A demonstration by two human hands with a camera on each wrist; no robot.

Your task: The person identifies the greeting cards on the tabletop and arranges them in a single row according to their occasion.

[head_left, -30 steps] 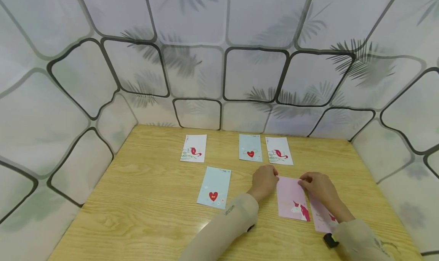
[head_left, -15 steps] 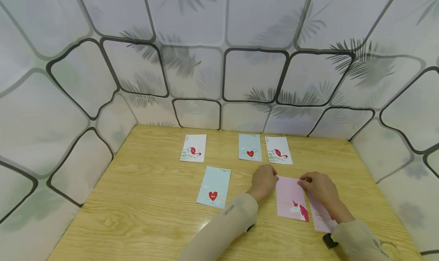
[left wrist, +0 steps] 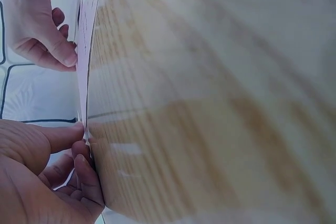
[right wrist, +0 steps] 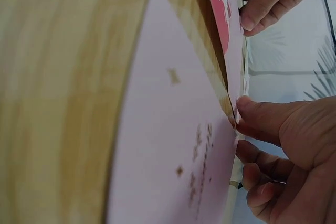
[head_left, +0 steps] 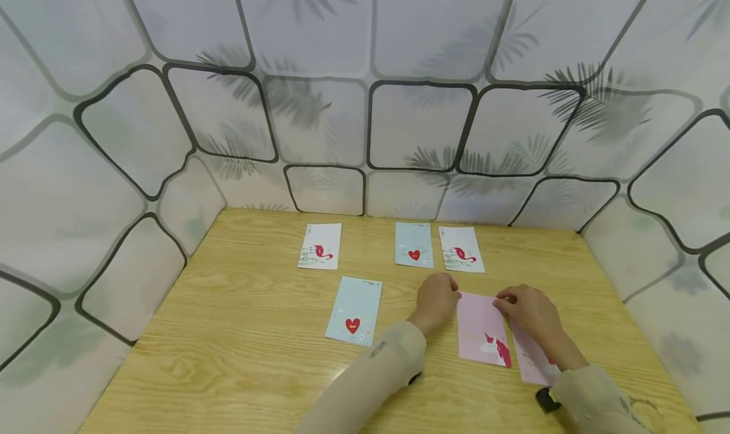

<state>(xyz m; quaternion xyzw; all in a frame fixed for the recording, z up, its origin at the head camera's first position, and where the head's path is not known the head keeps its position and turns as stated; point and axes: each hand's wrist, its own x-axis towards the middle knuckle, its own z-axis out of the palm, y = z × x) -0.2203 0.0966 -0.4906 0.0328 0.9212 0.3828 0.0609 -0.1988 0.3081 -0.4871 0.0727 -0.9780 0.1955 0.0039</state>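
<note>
Now | pink unicorn card lies flat on the bench, partly over a second pink card | left hand pinches its top-left corner, right hand its top-right | advice: lift both corners evenly, keep fingertips off the lower card.

Two flamingo cards lie at the far side of the wooden table, well apart, with a blue heart card just beside the right one. A second heart card lies nearer. Patterned screens wall three sides.
</note>
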